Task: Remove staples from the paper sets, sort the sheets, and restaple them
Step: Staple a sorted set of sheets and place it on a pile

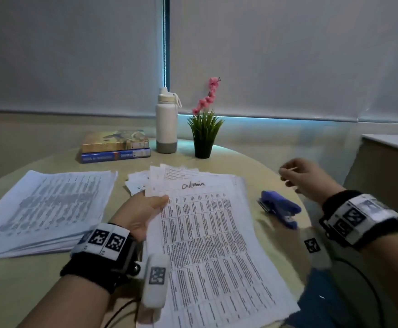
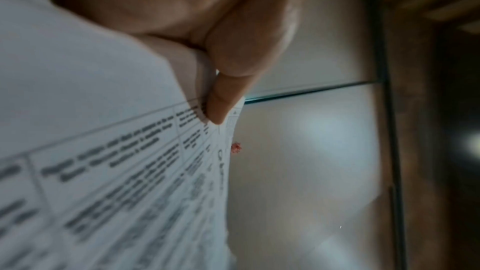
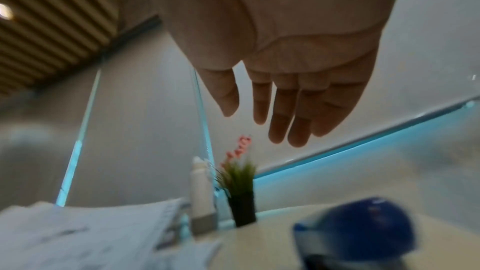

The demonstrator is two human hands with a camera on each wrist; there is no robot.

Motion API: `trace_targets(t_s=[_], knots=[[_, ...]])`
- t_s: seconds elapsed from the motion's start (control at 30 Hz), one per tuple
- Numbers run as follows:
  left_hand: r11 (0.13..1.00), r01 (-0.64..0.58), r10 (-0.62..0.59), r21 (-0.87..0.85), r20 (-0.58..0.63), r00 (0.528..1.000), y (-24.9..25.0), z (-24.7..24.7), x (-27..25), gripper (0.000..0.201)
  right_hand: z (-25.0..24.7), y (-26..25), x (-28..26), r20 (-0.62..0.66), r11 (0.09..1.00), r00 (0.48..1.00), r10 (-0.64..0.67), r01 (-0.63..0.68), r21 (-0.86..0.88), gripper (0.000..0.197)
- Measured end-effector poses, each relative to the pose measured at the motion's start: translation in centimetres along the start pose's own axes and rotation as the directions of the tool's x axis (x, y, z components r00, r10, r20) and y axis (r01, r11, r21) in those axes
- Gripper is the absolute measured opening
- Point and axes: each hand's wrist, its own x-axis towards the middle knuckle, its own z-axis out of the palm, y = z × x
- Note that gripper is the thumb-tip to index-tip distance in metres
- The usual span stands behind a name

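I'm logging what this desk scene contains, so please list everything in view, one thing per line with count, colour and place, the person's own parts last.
paper set marked "admin": one, white, printed, table centre, raised at its left edge
paper stack: one, white, table left
loose sheets: a few, white, behind the admin set
stapler: one, blue, table right
books: two, stacked, one blue, far left
bottle: one, white with grey base, far centre
potted plant: one, green with pink flowers, black pot, right of the bottle
table: one, beige, round
left hand: pinches the admin set
right hand: empty, above the table's right edge
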Motion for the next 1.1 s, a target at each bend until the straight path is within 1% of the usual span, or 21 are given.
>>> trace_targets(t_s=[0.03, 0.07, 0.13, 0.17, 0.2, 0.27, 0.33, 0.37, 0.4, 0.47, 0.5, 0.53, 0.57, 0.63, 0.67, 0.73, 0.8, 0.87, 0.93, 1.0, 1.1], knots=[[1.000, 0.026, -0.026, -0.015, 0.004, 1.000, -0.4, -0.3, 0.4, 0.026, -0.3, 0.8, 1.0, 0.012, 0.987, 1.000, 0.024, -0.022, -0.159, 0.010], [0.999, 0.037, -0.037, -0.026, 0.008, 0.999, -0.6, -0.6, 0.7, 0.027, -0.2, 1.4, 1.7, 0.048, 0.947, 0.997, 0.068, -0.050, -0.318, 0.015], [0.999, 0.025, -0.025, -0.029, 0.011, 1.000, -0.9, -1.0, 1.3, 0.025, 0.8, 2.2, 2.1, 0.152, 0.804, 0.975, 0.162, -0.041, -0.593, 0.037], [0.999, 0.016, -0.016, -0.027, 0.017, 1.000, -1.0, -1.2, 1.5, 0.024, 1.4, 2.4, 2.0, 0.199, 0.737, 0.958, 0.208, -0.020, -0.675, 0.044], [1.000, 0.003, -0.002, -0.027, 0.029, 1.000, -1.0, -1.2, 1.5, 0.024, 2.0, 2.5, 1.8, 0.230, 0.699, 0.940, 0.252, -0.013, -0.715, 0.046], [1.000, -0.021, 0.022, -0.013, 0.033, 0.999, -1.0, -1.3, 1.4, 0.026, 3.0, 2.5, 1.6, 0.248, 0.690, 0.918, 0.308, -0.036, -0.723, 0.039], [0.999, -0.034, 0.033, 0.026, 0.016, 0.999, -1.1, -1.4, 1.4, 0.022, 3.6, 2.1, 1.3, 0.245, 0.711, 0.916, 0.318, -0.059, -0.701, 0.027], [0.999, -0.026, 0.025, 0.033, 0.011, 1.000, -1.1, -1.3, 1.3, 0.019, 3.7, 1.7, 1.1, 0.237, 0.737, 0.923, 0.304, -0.070, -0.672, 0.027], [1.000, -0.003, 0.003, 0.027, 0.019, 1.000, -1.1, -1.4, 1.4, 0.019, 3.8, 1.2, 1.0, 0.224, 0.780, 0.936, 0.272, -0.079, -0.620, 0.032], [1.000, 0.029, -0.029, 0.010, 0.027, 0.999, -1.0, -1.2, 1.3, 0.027, 4.4, -0.5, 0.2, 0.183, 0.896, 0.973, 0.142, -0.048, -0.441, 0.044], [1.000, 0.028, -0.028, -0.001, 0.021, 0.999, -1.1, -1.1, 1.2, 0.029, 4.8, -1.5, -0.3, 0.156, 0.944, 0.987, 0.039, 0.015, -0.329, 0.048], [0.999, 0.026, -0.026, -0.021, 0.022, 0.999, -1.1, -1.0, 1.2, 0.030, 5.2, -2.7, -1.2, 0.137, 0.971, 0.988, -0.069, 0.098, -0.220, 0.052], [0.998, 0.026, -0.025, -0.049, 0.015, 1.000, -1.2, -0.9, 1.1, 0.030, 5.9, -3.9, -2.2, 0.148, 0.977, 0.976, -0.157, 0.175, -0.121, 0.055], [0.996, 0.031, -0.030, -0.088, 0.011, 0.999, -1.2, -0.7, 1.0, 0.030, 7.4, -6.2, -4.6, 0.256, 0.959, 0.927, -0.272, 0.283, -0.004, 0.056], [0.995, 0.032, -0.031, -0.098, 0.012, 0.999, -1.3, -0.6, 1.0, 0.029, 8.4, -7.1, -5.7, 0.328, 0.946, 0.894, -0.305, 0.325, -0.005, 0.056], [0.992, 0.029, -0.025, -0.126, 0.028, 0.999, -1.5, -0.4, 0.9, 0.025, 10.3, -8.3, -7.1, 0.429, 0.905, 0.841, -0.330, 0.411, -0.108, 0.057], [0.988, 0.014, -0.009, -0.153, 0.029, 1.000, -1.5, -0.1, 0.6, 0.023, 11.6, -8.8, -7.6, 0.448, 0.852, 0.821, -0.353, 0.480, -0.209, 0.056], [0.987, -0.017, 0.018, -0.159, 0.003, 1.000, -1.5, 0.2, 0.4, 0.024, 12.3, -9.3, -7.7, 0.446, 0.819, 0.815, -0.370, 0.513, -0.259, 0.057], [0.986, -0.018, 0.019, -0.166, 0.004, 1.000, -1.5, 0.2, 0.5, 0.024, 12.5, -9.6, -7.8, 0.441, 0.797, 0.817, -0.372, 0.525, -0.300, 0.059], [0.986, -0.011, 0.013, -0.167, 0.011, 1.000, -1.5, 0.2, 0.3, 0.021, 12.7, -9.8, -8.0, 0.435, 0.787, 0.824, -0.363, 0.521, -0.330, 0.060], [0.988, -0.022, 0.019, -0.152, -0.023, 1.000, -1.4, 0.3, 0.1, 0.024, 13.0, -10.0, -8.2, 0.417, 0.779, 0.836, -0.358, 0.513, -0.361, 0.061]])
